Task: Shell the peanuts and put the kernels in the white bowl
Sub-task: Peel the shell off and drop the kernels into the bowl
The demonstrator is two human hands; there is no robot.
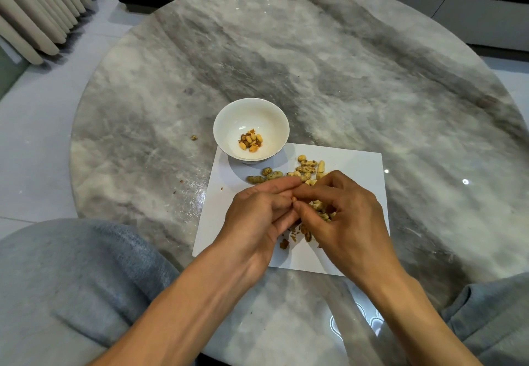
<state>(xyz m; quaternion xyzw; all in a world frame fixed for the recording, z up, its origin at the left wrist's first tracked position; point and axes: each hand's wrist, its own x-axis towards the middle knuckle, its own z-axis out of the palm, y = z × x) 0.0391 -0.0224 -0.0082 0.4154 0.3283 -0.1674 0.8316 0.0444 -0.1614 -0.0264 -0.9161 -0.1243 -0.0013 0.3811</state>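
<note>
Soft, even indoor light falls on the glossy marble worktop (343,79), with small bright glare spots near its right edge and a larger reflection at the near rim. Shadows are faint. Wide-angle distortion bends the edges; the fingertips look slightly blurred, perhaps from motion.

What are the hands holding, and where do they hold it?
Both hands, left and right, pinch a peanut at their fingertips; only a small bit shows, so which part cannot be told.

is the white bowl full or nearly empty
Nearly empty: the white bowl holds only a small cluster of kernels at its bottom.
</note>
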